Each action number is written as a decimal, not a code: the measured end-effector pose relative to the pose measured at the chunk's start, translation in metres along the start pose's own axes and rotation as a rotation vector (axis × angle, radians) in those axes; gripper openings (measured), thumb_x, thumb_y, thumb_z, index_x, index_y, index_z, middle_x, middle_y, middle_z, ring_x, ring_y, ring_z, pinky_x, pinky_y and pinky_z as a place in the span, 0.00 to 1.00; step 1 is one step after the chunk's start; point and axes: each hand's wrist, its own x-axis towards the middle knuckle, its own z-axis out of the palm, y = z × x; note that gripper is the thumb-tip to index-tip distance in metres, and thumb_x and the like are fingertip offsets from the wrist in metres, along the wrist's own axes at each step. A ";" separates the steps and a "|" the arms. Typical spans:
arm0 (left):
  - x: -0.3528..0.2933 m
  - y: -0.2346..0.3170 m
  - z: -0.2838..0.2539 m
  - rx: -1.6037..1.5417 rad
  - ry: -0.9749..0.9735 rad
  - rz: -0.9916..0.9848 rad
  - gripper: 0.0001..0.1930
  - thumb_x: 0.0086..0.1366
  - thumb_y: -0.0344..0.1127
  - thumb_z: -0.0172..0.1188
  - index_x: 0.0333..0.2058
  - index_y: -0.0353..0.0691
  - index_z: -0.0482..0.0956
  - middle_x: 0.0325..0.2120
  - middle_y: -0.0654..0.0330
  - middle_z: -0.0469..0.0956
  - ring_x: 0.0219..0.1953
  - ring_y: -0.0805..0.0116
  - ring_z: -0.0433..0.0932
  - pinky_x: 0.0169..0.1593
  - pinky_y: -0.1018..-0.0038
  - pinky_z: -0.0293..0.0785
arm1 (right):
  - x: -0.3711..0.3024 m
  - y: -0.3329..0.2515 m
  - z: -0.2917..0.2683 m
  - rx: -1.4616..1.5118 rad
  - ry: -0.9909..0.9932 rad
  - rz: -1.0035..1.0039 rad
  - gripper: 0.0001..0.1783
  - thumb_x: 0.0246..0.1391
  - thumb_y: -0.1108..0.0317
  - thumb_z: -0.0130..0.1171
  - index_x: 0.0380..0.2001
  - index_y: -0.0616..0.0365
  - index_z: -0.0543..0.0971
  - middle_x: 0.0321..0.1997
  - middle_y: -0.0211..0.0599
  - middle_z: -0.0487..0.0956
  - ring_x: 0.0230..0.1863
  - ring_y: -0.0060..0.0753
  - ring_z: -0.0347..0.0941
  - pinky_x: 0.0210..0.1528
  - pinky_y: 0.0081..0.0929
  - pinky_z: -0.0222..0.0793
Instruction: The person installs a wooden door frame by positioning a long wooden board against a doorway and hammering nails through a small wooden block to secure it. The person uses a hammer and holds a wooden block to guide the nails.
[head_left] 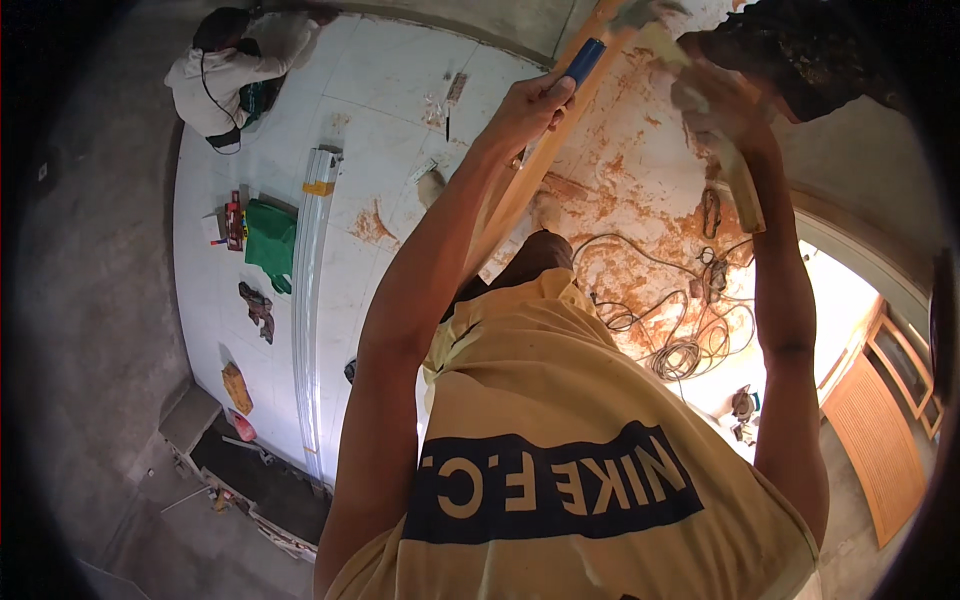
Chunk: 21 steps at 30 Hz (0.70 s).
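Note:
My left hand [530,112] is closed around a chisel, its blue handle [585,62] sticking out past the thumb. The chisel's lower end sits against a long wooden board [545,150], mostly behind my fist. Gripped in my right hand [728,112] is a hammer with a pale wooden handle [742,190]. Motion smears both that hand and the grey hammer head [645,14], which is raised near the top of the chisel handle.
Reddish sawdust [620,185] covers the floor beneath the board. Coiled cables [680,350] lie right of my legs. Long metal profiles [312,300] and a green bag [270,245] are at left. Another person [215,85] crouches far left. A slatted wooden panel [875,450] leans at right.

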 end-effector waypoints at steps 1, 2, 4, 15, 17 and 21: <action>0.005 0.002 0.003 -0.004 -0.010 0.004 0.21 0.72 0.55 0.50 0.35 0.43 0.79 0.25 0.71 0.71 0.24 0.80 0.62 0.32 0.78 0.66 | -0.004 -0.005 -0.002 -0.135 0.127 -0.168 0.20 0.65 0.57 0.50 0.56 0.55 0.74 0.25 0.25 0.68 0.17 0.16 0.59 0.14 0.18 0.54; 0.004 0.001 -0.001 0.040 -0.007 -0.003 0.21 0.72 0.55 0.50 0.35 0.43 0.79 0.25 0.71 0.71 0.24 0.81 0.62 0.33 0.78 0.66 | -0.002 -0.006 0.003 -0.263 0.234 -0.332 0.21 0.65 0.57 0.50 0.57 0.55 0.74 0.25 0.24 0.67 0.17 0.16 0.59 0.14 0.19 0.54; -0.001 -0.003 -0.006 0.088 0.004 -0.016 0.21 0.72 0.55 0.51 0.35 0.43 0.78 0.25 0.71 0.71 0.25 0.81 0.62 0.33 0.78 0.66 | 0.003 -0.002 0.019 -0.290 0.355 -0.195 0.21 0.66 0.56 0.50 0.57 0.54 0.74 0.24 0.23 0.66 0.17 0.15 0.58 0.14 0.18 0.54; -0.004 0.002 -0.001 -0.003 -0.008 0.007 0.21 0.71 0.56 0.51 0.38 0.43 0.78 0.26 0.71 0.70 0.25 0.81 0.62 0.33 0.79 0.65 | 0.005 0.001 0.017 -0.322 0.249 -0.044 0.20 0.66 0.56 0.50 0.55 0.53 0.74 0.23 0.19 0.66 0.16 0.12 0.57 0.13 0.15 0.52; -0.002 0.003 0.000 0.004 -0.003 0.016 0.21 0.71 0.56 0.51 0.37 0.43 0.77 0.26 0.71 0.70 0.25 0.81 0.62 0.33 0.79 0.64 | 0.008 0.003 0.024 -0.231 0.313 -0.296 0.19 0.66 0.56 0.50 0.54 0.53 0.75 0.23 0.19 0.65 0.15 0.10 0.56 0.12 0.14 0.50; -0.007 0.004 -0.004 0.023 -0.003 0.011 0.21 0.72 0.56 0.50 0.35 0.44 0.76 0.26 0.71 0.70 0.25 0.81 0.62 0.33 0.79 0.64 | 0.004 -0.001 0.037 -0.391 0.286 -0.009 0.19 0.66 0.57 0.50 0.54 0.53 0.75 0.22 0.19 0.65 0.15 0.10 0.56 0.12 0.14 0.50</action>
